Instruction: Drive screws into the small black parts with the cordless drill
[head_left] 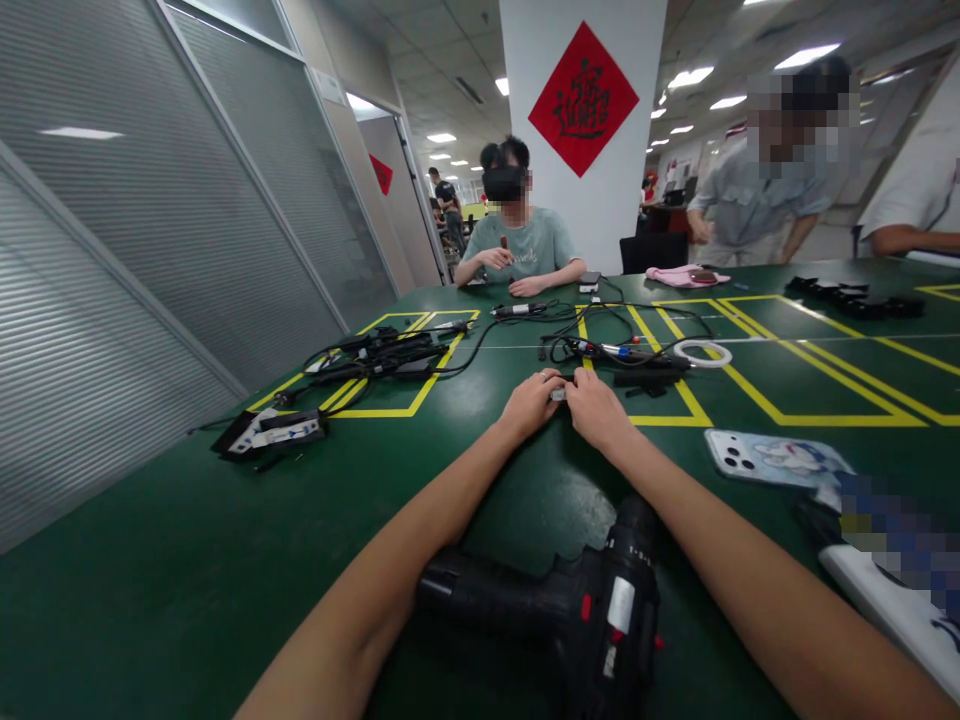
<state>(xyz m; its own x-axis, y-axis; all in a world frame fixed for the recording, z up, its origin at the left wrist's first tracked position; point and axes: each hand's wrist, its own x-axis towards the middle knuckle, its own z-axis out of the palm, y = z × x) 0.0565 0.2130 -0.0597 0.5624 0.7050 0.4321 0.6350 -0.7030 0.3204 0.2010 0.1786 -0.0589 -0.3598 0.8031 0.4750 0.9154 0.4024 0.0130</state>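
Both my hands meet over the green table, fingers bent around one small part. My left hand [531, 402] grips a small grey and black piece [557, 395] from the left. From the other side, my right hand [596, 408] pinches the same piece. Fingers cover most of it, so its kind does not show. Between my forearms lies a black cordless drill [592, 610], on its side and apart from both hands. Just beyond my right hand are black cables and a dark bar-shaped part [649, 378].
Left on the green table [187, 560] lie a heap of black cables [390, 350] and an open black box [274, 432]. A phone [776, 458] and a white ring [703, 353] lie to the right. A person in a headset [521, 240] sits opposite; another person [780, 200] stands behind.
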